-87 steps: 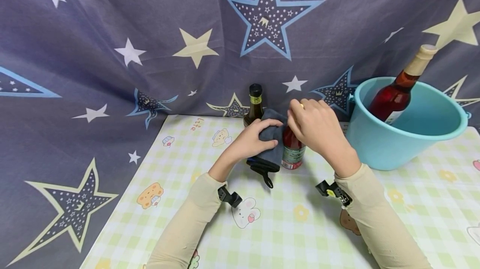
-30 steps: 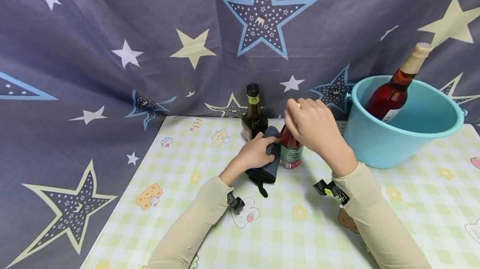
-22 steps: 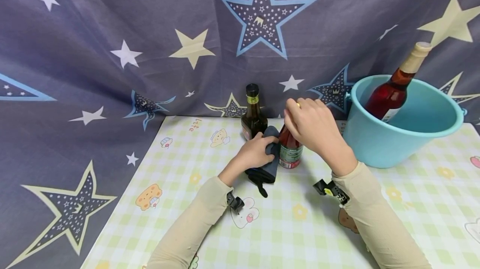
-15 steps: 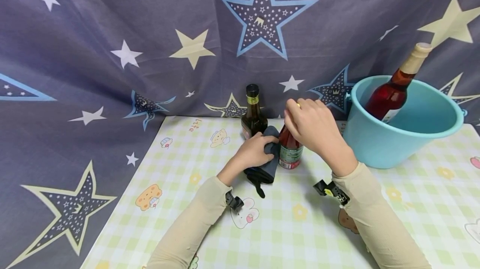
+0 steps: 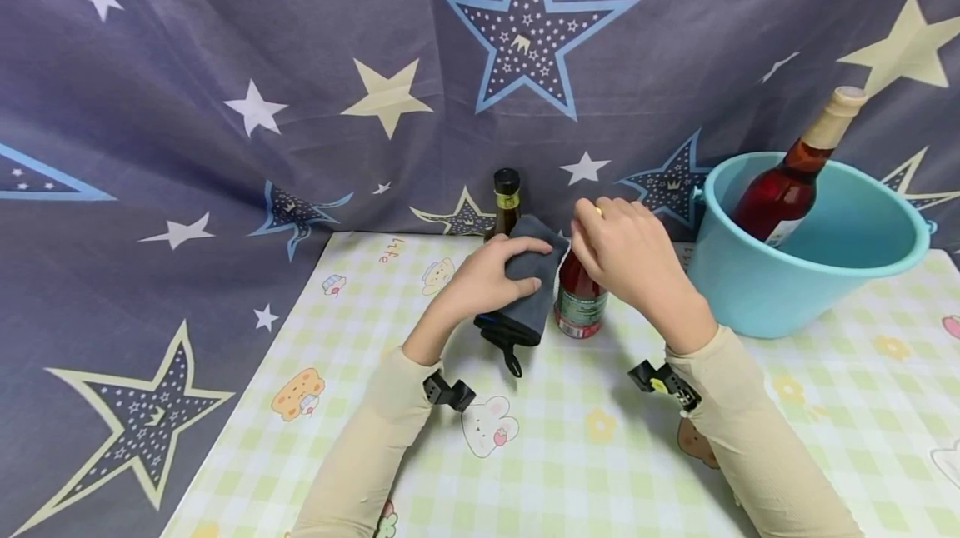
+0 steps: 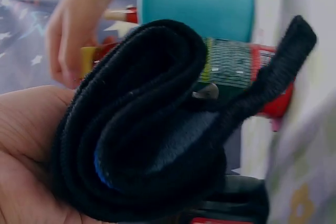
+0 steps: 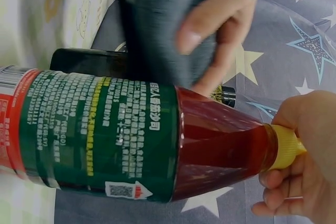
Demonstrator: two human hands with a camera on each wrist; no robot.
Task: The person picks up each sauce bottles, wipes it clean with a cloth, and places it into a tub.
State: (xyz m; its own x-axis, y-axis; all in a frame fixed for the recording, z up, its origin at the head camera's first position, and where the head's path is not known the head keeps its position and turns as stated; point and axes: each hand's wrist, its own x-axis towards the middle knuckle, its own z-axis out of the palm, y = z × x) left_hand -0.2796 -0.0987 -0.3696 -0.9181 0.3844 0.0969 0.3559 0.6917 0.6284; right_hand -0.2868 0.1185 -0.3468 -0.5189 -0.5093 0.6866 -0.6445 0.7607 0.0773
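Note:
My left hand (image 5: 483,278) grips a folded dark grey cloth (image 5: 542,292) with a black edge and a loop. In the left wrist view, the cloth's rolled layers (image 6: 79,145) fill the middle. Just right of the cloth stands a red sauce bottle (image 5: 580,306) with a green label. My right hand (image 5: 630,251) holds this bottle at its top, and the right wrist view shows fingers around its yellow cap (image 7: 286,148). Behind the cloth is a dark bottle (image 5: 507,201) with a black cap, its lower part hidden.
At the right stands a light blue bucket (image 5: 757,296) with a tall red bottle (image 5: 780,196) leaning inside it. A star-patterned curtain (image 5: 360,13) hangs behind the table. A checked tablecloth (image 5: 555,455) covers the tabletop.
My left hand has lifted the cloth up and slightly left from low beside the sauce bottle, covering more of the dark bottle. My right hand keeps its hold on the sauce bottle.

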